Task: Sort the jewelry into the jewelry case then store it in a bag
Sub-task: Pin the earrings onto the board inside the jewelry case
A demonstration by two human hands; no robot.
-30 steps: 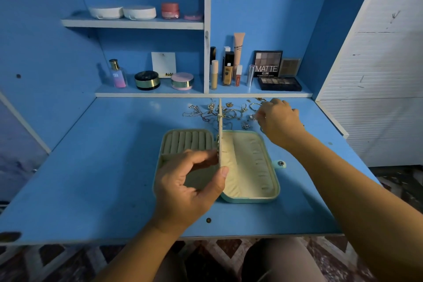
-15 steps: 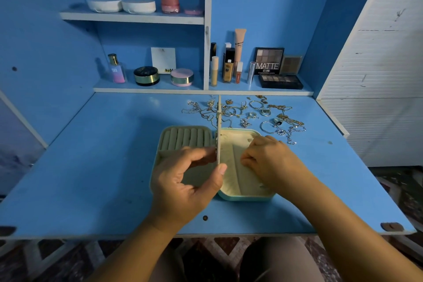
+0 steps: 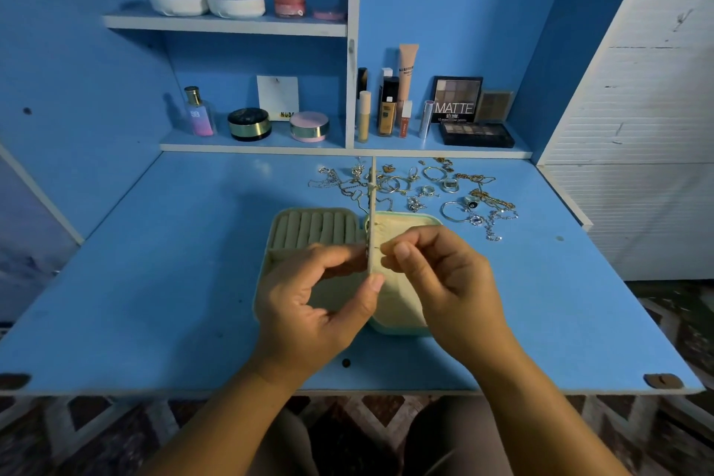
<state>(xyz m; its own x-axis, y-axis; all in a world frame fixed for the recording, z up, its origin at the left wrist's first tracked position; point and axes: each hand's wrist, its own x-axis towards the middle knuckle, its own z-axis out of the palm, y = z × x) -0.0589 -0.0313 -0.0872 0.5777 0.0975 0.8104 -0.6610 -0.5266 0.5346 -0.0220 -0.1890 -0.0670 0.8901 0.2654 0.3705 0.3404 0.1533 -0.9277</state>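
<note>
Jewelry case (image 3: 309, 228): open, frame centre, on tabletop (image 3: 154, 282). Left hand (image 3: 320, 305): pinches upright middle flap (image 3: 373, 201). Right hand (image 3: 444, 282): fingertips pinched together at flap's right face; contents too small to tell. Loose jewelry (image 3: 425, 189): upper right of centre. Risk: flap tips over; a small piece could slip and drop.

1. The jewelry case (image 3: 309, 228) has a matt, soft, cloth-like lining and a smooth pale-green shell.
2. The jewelry (image 3: 432, 185) is shiny metal, gold and silver.
3. The surface (image 3: 154, 263) is smooth blue painted board, slightly scuffed.
</note>
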